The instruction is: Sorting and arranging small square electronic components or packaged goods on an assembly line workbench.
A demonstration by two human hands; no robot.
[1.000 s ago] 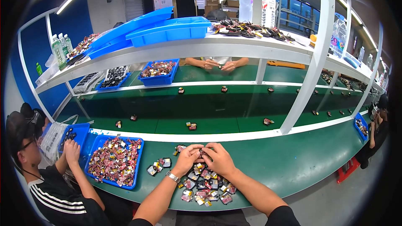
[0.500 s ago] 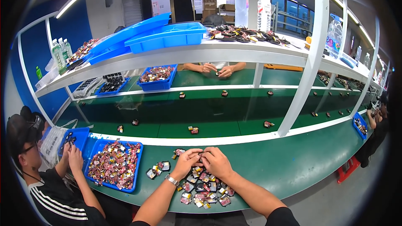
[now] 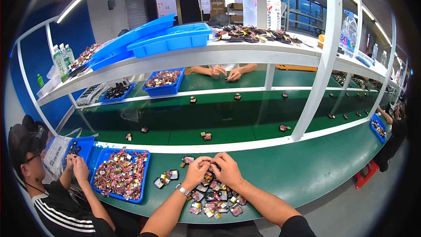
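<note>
My left hand (image 3: 197, 173) and my right hand (image 3: 227, 172) meet above the green bench, fingers bent and pinched together. A small dark part seems to sit between the fingertips, mostly covered by them. Right below lies a pile of small electronic modules (image 3: 213, 196), dark-cased, with red boards and silver and yellow pieces. A loose module (image 3: 188, 160) rests just beyond my left hand. Left of my left wrist, which wears a silver watch, is a small cluster of modules (image 3: 165, 177).
A blue tray (image 3: 146, 177) heaped with red-board parts stands at my left, beside a co-worker (image 3: 57, 184) handling parts. Beyond a white rail (image 3: 241, 146) runs a green belt (image 3: 232, 123) with scattered modules. Overhead, a white shelf (image 3: 219, 52) on posts carries blue trays. Another person's hands work opposite.
The modules on the belt have shifted slightly to the right. My hands stay together over the pile, with only small finger movement. The whole view has moved a little.
</note>
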